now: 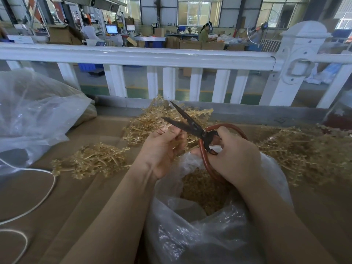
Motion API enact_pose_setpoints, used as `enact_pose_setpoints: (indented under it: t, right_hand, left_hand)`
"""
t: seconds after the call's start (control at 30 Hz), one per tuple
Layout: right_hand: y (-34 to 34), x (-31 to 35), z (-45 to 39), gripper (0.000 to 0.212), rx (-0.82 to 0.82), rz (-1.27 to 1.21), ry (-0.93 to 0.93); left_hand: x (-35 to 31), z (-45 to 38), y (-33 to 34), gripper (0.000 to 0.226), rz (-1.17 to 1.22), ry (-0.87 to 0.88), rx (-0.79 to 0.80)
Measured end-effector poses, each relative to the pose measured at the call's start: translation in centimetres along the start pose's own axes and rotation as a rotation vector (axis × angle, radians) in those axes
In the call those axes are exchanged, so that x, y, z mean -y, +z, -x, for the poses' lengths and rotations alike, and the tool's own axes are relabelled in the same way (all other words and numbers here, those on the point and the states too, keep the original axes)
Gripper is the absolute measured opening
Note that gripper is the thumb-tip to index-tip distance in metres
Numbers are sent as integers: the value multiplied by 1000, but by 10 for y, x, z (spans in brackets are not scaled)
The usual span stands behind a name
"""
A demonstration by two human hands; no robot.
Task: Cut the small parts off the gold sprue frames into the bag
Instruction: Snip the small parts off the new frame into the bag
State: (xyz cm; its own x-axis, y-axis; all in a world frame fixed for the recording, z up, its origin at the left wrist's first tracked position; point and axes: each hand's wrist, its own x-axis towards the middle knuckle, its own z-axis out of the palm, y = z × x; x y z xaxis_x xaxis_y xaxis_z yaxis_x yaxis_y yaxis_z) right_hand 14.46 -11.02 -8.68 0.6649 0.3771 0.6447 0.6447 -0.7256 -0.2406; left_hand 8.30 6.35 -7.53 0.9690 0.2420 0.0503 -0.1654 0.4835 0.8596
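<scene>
right, your bag [219, 225] sits nearest, already holding a good heap of cut gold parts, so you're well in. just above it your left hand [163, 149] pinches a sprue frame [165, 128] between the open scissors [187, 122] blades, right hand [234, 155] curled round the red loops. piles of frames [304, 149] left beyond, big clear sack [34, 115] and white cord [38, 197] off left, white railing [144, 56] farthest.

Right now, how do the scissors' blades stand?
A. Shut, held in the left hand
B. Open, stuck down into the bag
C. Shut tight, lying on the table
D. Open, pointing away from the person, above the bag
D: the right hand grips the red handles and the dark blades of the scissors are spread apart, pointing away over the bag.
</scene>
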Motion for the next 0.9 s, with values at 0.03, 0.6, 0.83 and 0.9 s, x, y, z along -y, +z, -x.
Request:
enact_pose_setpoints:
  t: [0.03,0.6,0.83,0.9]
  right_hand:
    - [-1,2,0,54,-7,7,8]
    - [-5,7,1,62,7,-123,58]
    - [2,7,0,76,95,-273,137]
    - [4,9,-2,73,122,-432,195]
  left_hand:
    - [0,0,1,7,-5,1,-10]
    - [-4,4,4,14,-76,20,-12]
    - [2,1,6,5,-80,82,-14]
    - [4,0,6,9,-73,77,-11]
